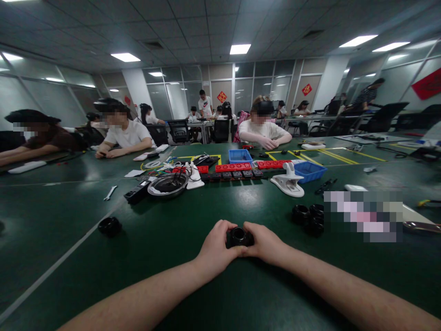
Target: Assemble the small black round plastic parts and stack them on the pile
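Note:
Between my two hands is a short black ring-shaped part (239, 235) with a round hole facing up, low over the green table (193, 294). My left hand (217, 246) curls round its left side, thumb in front and fingers behind. On the other side my right hand (264, 244) grips it the same way, and the two thumbs meet at the front. Similar black parts (312, 218) stand grouped to the right of my hands. One more black part (109, 226) sits alone to the left.
Beyond my hands lie a metal bowl (168, 186), red and black power strips (233, 167), a white clip base (288, 180) and blue bins (310, 171). A wrench (110, 193) is at left. A person in a white shirt (263, 131) sits across the table.

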Tool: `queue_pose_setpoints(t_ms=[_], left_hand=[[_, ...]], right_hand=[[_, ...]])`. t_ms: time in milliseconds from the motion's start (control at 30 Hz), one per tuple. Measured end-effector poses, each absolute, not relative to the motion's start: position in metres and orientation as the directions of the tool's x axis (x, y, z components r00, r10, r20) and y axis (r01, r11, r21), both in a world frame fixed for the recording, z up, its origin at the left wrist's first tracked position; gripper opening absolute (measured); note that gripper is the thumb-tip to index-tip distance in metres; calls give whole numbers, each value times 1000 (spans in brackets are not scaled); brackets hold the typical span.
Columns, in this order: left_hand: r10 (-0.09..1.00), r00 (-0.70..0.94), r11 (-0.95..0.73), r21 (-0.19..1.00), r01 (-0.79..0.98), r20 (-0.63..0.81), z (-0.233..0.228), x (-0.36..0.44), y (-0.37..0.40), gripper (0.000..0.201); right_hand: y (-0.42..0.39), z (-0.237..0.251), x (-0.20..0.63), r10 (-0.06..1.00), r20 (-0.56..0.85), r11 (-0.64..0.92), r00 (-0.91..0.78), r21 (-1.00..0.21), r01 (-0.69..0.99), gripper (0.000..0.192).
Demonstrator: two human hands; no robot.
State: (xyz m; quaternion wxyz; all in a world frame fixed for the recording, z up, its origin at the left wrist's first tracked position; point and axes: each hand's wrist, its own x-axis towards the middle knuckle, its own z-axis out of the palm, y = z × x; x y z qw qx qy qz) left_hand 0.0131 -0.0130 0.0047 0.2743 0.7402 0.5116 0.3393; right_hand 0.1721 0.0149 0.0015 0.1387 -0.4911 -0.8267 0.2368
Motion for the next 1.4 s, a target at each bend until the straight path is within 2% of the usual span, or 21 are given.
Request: queue_pose_setpoints(t_ms=[100, 167, 267, 333, 433, 500, 633, 800, 1033, 1200, 1400], left_hand=[[947, 187, -322, 743, 587, 263, 2, 14, -13, 33], [945, 186, -327, 743, 583, 270, 1, 14, -13, 34], [932, 243, -363, 742, 564, 270, 1, 11, -12, 35], [918, 294, -391, 739, 548, 268, 2, 9, -12, 34], [903, 339, -415, 744, 524, 265, 3, 8, -11, 34], [900, 345, -417, 752, 511, 265, 2, 8, -10, 38], [899, 362, -415, 750, 515, 249, 1, 7, -9, 48], [891, 389, -423, 741, 522, 235, 3, 7, -8, 37], [891, 393, -420, 747, 515, 229, 6, 8, -9, 36], [886, 387, -431, 760, 487, 254, 6, 9, -10, 37], [896, 386, -405, 763, 504, 221, 5, 7, -9, 39]], right_hand=[[7, 2, 162, 918, 51, 377, -392, -410, 830, 28], [3, 3, 160, 928, 61, 362, -369, -390, 847, 28], [1, 6, 165, 910, 89, 398, -405, -463, 792, 44], [3, 7, 172, 863, 113, 473, -493, -526, 707, 53], [9, 9, 181, 793, 89, 526, -602, -598, 605, 46], [14, 8, 185, 775, 62, 508, -629, -652, 562, 38], [19, 6, 187, 758, 59, 476, -650, -732, 488, 35], [20, 8, 187, 741, 52, 487, -670, -728, 482, 31], [20, 9, 189, 732, 70, 502, -678, -728, 466, 33], [23, 6, 190, 710, 41, 478, -703, -761, 439, 29], [24, 6, 189, 703, 14, 440, -711, -794, 420, 28]])
